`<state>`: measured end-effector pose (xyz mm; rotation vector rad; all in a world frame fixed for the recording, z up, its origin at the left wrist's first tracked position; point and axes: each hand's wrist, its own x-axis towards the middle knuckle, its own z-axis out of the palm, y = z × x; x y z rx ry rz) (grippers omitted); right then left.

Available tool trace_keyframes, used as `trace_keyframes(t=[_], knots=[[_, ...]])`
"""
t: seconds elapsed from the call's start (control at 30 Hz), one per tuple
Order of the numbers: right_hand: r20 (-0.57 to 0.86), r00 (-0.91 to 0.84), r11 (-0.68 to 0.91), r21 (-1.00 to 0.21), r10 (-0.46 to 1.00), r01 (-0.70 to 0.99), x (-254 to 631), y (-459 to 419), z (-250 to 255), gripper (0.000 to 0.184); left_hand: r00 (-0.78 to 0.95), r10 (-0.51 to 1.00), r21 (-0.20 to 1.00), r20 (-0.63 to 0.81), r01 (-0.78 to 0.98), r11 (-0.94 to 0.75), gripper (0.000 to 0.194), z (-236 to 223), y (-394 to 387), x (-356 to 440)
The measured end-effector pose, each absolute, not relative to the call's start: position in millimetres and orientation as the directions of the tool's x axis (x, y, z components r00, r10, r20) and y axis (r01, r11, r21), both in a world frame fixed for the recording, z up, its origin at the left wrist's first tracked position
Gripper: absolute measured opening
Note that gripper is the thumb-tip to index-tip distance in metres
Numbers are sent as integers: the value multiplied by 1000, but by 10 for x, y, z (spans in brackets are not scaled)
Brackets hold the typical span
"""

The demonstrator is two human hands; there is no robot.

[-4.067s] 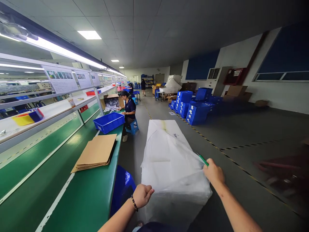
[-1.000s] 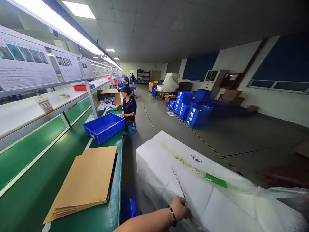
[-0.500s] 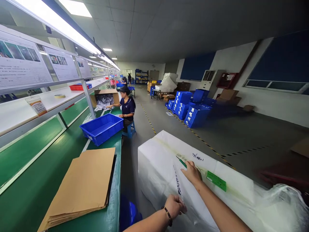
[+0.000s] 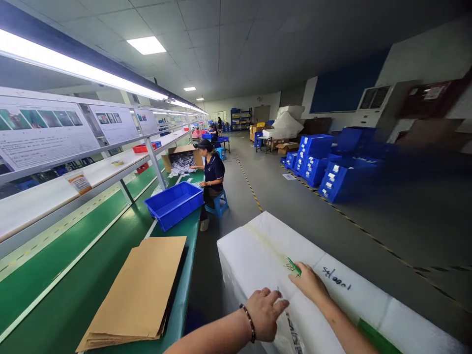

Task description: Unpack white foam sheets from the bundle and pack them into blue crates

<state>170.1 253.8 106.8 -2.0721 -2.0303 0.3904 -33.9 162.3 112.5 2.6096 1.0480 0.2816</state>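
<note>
A large box-shaped package (image 4: 250,246) wrapped in white foam sheet lies in front of me at the lower right. My right hand (image 4: 309,284) is closed around a slim green utility knife (image 4: 294,266), whose tip points away from me along the yellowish tape (image 4: 263,239) on the package top. Nearer to me, my left hand (image 4: 264,312), with a beaded bracelet, lies on the package's near edge, fingers stretched and a little apart. Clear wrap with dark printing (image 4: 293,332) shows just below its fingers. Black handwriting (image 4: 336,279) marks the foam, and a green label (image 4: 376,337) is partly covered by my right forearm.
Left of me, a green workbench (image 4: 110,250) carries a stack of brown cardboard sheets (image 4: 142,285) and a blue bin (image 4: 175,204). A co-worker (image 4: 214,172) sits on a blue stool beside a carton of pale pieces (image 4: 182,160). Blue crates (image 4: 337,179) stand right.
My view has turned left and up. My left hand has gone from a pinch at the wrap to stretched fingers on the package. My right hand has moved the knife toward the package's far end.
</note>
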Motion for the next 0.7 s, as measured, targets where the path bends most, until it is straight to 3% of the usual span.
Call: trace_keyframes(t=[0.07, 0.17, 0.23, 0.33, 0.5, 0.6, 0.7], knots=[[-65, -1, -23, -363, 998, 932, 1689, 2516, 915, 41, 844, 535, 90, 51, 529, -844, 61, 1098, 1924, -208], [-78, 0, -30, -387, 997, 922, 1701, 2468, 748, 38, 909, 418, -78, 3, 417, -906, 26, 1010, 2251, -27], [-76, 2, -32, -394, 997, 919, 1736, 2452, 704, 39, 927, 375, -107, -13, 372, -922, 14, 998, 2374, 18], [-56, 14, -34, -379, 998, 925, 1761, 2461, 711, 43, 940, 341, -147, -8, 336, -930, 17, 1062, 2450, -5], [71, -3, 17, -188, 997, 982, 1644, 2638, 839, 26, 927, 349, -179, -137, 324, -929, 4, 1091, 2411, 18], [73, -17, 28, -143, 997, 989, 1575, 2839, 1023, 22, 906, 390, -164, -167, 364, -917, 3, 1032, 2366, -25], [32, 1, 3, -126, 999, 992, 1549, 3027, 1280, 20, 877, 468, -150, -107, 451, -880, 7, 987, 2312, -277]])
